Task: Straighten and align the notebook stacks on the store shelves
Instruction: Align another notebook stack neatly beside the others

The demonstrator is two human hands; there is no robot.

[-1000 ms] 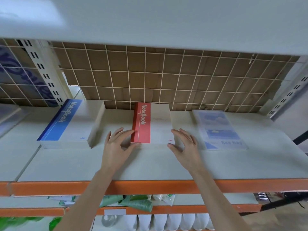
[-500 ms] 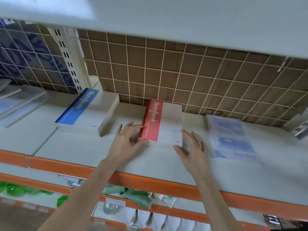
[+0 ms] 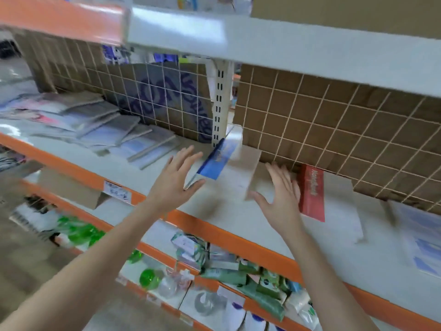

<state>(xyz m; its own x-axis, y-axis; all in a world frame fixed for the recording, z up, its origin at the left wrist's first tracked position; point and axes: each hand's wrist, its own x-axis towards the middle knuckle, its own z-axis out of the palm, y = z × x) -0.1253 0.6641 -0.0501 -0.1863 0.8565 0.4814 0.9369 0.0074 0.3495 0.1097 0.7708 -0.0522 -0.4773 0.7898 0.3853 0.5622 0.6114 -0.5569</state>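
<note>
Here, on the white shelf (image 3: 143, 168), loose fanned notebooks (image 3: 133, 139) lie far left. The left hand (image 3: 174, 180) hovers spread and empty at the blue notebook stack (image 3: 226, 168), whose other side meets the right hand (image 3: 281, 194), fingers straight, holding nothing. Just right sits the red notebook stack (image 3: 329, 199).
</note>
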